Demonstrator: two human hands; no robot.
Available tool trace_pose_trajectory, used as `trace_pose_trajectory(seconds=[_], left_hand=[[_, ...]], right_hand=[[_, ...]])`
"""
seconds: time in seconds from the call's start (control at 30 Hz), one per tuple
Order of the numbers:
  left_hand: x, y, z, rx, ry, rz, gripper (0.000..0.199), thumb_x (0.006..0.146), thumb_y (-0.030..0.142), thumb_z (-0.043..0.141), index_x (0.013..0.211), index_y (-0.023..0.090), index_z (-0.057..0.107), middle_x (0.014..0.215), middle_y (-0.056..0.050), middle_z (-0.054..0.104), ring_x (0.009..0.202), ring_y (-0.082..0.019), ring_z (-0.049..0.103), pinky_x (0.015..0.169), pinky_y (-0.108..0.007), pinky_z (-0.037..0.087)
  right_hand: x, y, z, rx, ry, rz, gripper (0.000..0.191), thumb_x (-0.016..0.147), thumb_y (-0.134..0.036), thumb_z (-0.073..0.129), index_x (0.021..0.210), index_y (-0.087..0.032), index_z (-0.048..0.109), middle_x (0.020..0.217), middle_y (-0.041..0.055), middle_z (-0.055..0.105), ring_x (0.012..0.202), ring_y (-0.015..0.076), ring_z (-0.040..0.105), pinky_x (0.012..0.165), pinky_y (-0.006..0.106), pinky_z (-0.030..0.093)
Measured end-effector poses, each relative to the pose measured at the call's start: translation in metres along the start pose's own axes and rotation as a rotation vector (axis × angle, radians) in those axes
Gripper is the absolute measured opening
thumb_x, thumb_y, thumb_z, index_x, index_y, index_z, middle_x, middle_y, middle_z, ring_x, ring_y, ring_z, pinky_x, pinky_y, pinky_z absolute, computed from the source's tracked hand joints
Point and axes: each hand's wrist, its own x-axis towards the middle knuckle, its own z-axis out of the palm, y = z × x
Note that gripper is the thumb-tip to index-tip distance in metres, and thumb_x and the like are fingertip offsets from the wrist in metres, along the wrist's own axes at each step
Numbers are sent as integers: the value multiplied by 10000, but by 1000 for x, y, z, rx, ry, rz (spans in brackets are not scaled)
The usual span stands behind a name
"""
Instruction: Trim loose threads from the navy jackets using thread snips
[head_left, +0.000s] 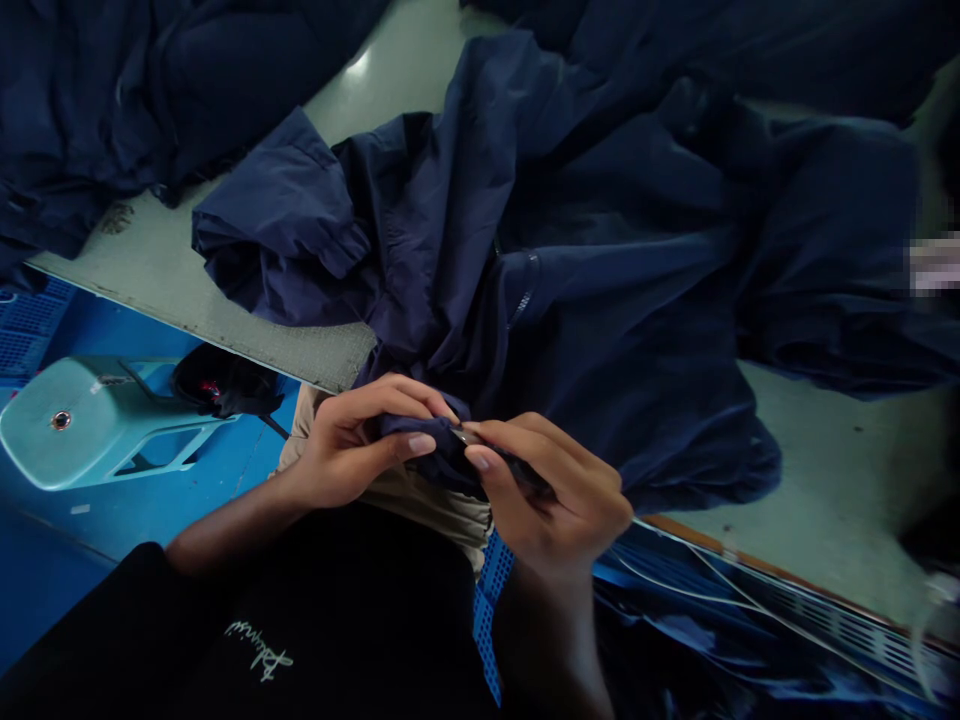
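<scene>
Left hand (349,445) curled around a gathered fold (427,440) of a navy nylon jacket (450,250), with thumb and fingertips (420,443) pinching the cloth. Right hand (551,490) just beside it, fingers (480,460) bent and pinching the same fold next to a small shiny metal piece (471,436), too small to name.

Jacket bunched rather than laid flat, with only this fold gathered between the hands. Most of the body spread ahead of both hands over the desk (187,290), a crumpled sleeve (277,230) ahead and left of the left hand, a zip (523,290) ahead of the right hand. More navy garments (90,90) heaped farther ahead and left.

Khaki trousers (390,500) just below the hands, a teal plastic stool (90,420) left of the left hand, a blue perforated crate (487,600) below the right hand. Pale script on a black shirt (259,650) below the left forearm, unreadable. No legible brand or label on the jacket.
</scene>
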Motion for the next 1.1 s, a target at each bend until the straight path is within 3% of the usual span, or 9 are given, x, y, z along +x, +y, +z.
trace_pose_trajectory(seconds=[0.63,1.1], left_hand=[[-2,-1,-2,-35,-12,-34,171,932,91,724,1081,156,779,1128,-96,748,1074,-184,728,961,-307,584],[-2,-1,-2,-42,-22,-9,186,929,72,718,1084,160,772,1130,-99,751,1083,-187,730,980,-321,600]], right_hand=[[-1,-1,1,-23,38,32,273,855,-54,787,1050,-245,798,853,1,757,659,130,670,533,279,502],[1,-1,3,-13,14,-14,293,854,-50,790,1073,-245,794,871,5,764,675,124,670,549,271,540]])
